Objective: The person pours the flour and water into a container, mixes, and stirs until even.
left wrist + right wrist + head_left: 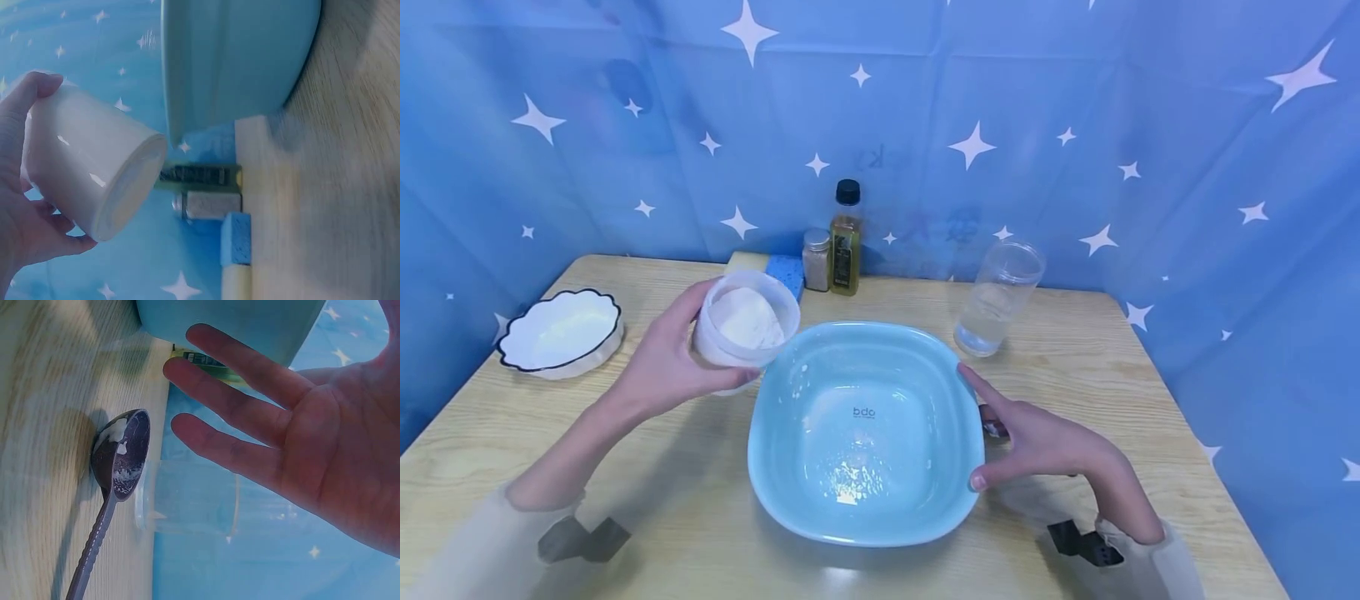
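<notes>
I steadied the wide light-blue plastic basin (865, 433) with my right hand (1045, 446), its fingers (981, 387) straight and loose against the rim at the basin's three o'clock, gripping nothing. That flat brace seemed the right way to keep the basin from sliding while I tipped. My left hand (662, 367) held the small white translucent plastic tub (747, 327) of white powder, fingers and thumb wrapped round its wall, hovering over the rim at ten o'clock; I judged a slow tilt toward the centre best. A metal spoon (119, 469) smeared white lay on the wooden worktop (1150, 400) beneath my right palm. Farther off, a clear plastic cup (998, 297) stood at one o'clock.
</notes>
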`<state>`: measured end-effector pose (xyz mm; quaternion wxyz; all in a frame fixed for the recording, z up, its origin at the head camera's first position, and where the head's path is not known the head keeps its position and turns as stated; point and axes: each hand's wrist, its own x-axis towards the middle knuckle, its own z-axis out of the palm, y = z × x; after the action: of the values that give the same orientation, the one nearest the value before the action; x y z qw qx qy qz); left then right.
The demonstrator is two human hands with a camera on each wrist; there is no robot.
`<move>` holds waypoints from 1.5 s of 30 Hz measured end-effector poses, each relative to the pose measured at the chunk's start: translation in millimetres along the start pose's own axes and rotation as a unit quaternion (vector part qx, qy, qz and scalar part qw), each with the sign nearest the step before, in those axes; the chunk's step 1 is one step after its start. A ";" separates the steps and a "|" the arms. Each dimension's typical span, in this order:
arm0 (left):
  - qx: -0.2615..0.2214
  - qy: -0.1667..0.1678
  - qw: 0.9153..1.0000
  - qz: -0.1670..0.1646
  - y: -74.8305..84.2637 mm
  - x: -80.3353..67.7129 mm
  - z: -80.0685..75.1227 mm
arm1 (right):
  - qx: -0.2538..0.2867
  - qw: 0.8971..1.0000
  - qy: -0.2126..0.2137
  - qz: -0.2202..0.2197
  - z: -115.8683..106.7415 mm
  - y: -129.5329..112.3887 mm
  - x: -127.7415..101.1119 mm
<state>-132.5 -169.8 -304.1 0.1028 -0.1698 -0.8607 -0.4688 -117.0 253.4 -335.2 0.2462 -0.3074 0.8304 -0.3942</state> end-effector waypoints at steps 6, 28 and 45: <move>0.052 -0.033 0.997 0.051 15.9 -3.9 5.8 | 0.019 1.000 -0.006 0.004 0.4 -0.6 -0.1; 0.243 -0.108 0.948 0.173 51.3 -3.7 24.2 | 0.023 1.000 -0.006 0.012 0.9 -1.1 -1.0; 0.298 -0.135 0.919 0.220 56.5 2.1 38.0 | 0.026 1.000 -0.007 0.016 1.3 -1.3 -0.7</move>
<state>-113.2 -108.9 -280.3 0.1314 -0.3779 -0.9074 -0.1285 -115.2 252.6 -334.8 0.2661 -0.2905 0.8228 -0.4097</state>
